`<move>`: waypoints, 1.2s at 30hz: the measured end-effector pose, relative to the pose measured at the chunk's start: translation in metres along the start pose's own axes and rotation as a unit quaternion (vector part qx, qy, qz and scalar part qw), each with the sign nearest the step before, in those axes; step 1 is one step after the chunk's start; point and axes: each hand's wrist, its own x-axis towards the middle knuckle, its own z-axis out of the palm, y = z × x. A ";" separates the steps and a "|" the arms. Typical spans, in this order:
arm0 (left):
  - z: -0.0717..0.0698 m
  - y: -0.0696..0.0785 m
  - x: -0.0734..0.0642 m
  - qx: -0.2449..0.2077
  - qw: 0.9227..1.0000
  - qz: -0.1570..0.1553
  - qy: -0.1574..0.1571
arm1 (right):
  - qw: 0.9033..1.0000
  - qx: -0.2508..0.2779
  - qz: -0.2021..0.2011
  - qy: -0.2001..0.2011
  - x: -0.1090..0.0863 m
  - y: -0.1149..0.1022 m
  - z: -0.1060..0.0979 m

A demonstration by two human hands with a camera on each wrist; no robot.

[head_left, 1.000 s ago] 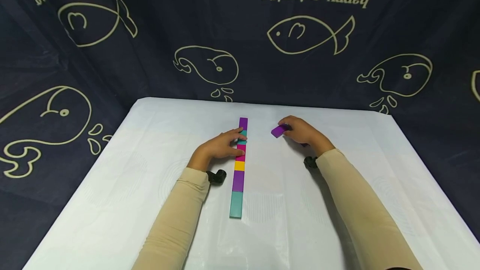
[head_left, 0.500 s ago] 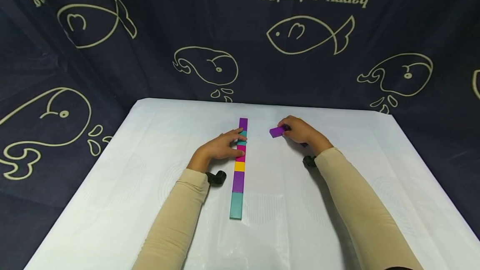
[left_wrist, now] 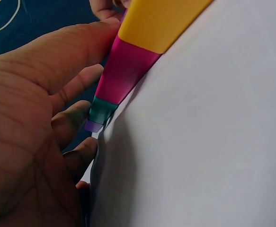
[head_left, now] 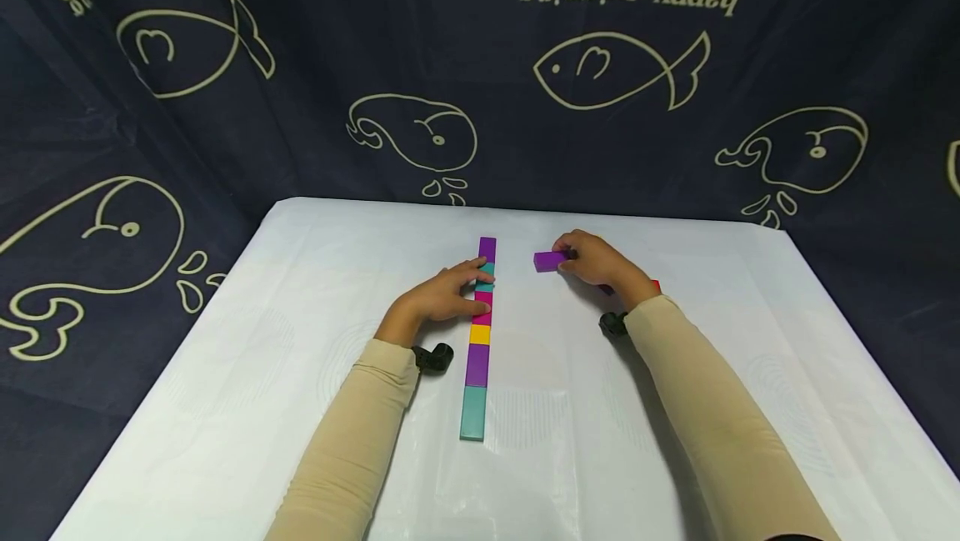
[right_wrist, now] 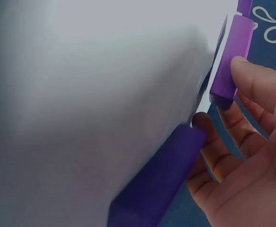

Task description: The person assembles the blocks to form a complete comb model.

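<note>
Several coloured blocks lie end to end in a straight row, from a far purple block [head_left: 487, 249] through teal, pink [head_left: 483, 298] and yellow [head_left: 479, 334] to a near teal block [head_left: 472, 413]. My left hand [head_left: 444, 293] rests at the row, its relaxed fingertips on the teal block [left_wrist: 102, 109] and its thumb at the pink block [left_wrist: 128, 71]. To the right of the row, my right hand [head_left: 596, 260] pinches a loose purple block [right_wrist: 232, 59] between thumb and fingers. That block points toward the row, apart from it.
Below the right hand lies another purple block [right_wrist: 156, 179], mostly covered in the head view. A red block [head_left: 656, 285] peeks out behind the right wrist. The white table [head_left: 360, 232] ends at a dark cloth [head_left: 480, 24] printed with fish and whales.
My right hand has shifted slightly left with the purple block, which has turned to lie nearly crosswise. The red block has come into sight. My left hand has stayed on the row.
</note>
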 end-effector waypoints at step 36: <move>-0.001 -0.002 0.000 0.002 1.000 0.003 -0.003 | 0.992 0.062 0.108 0.017 0.045 -0.047 0.034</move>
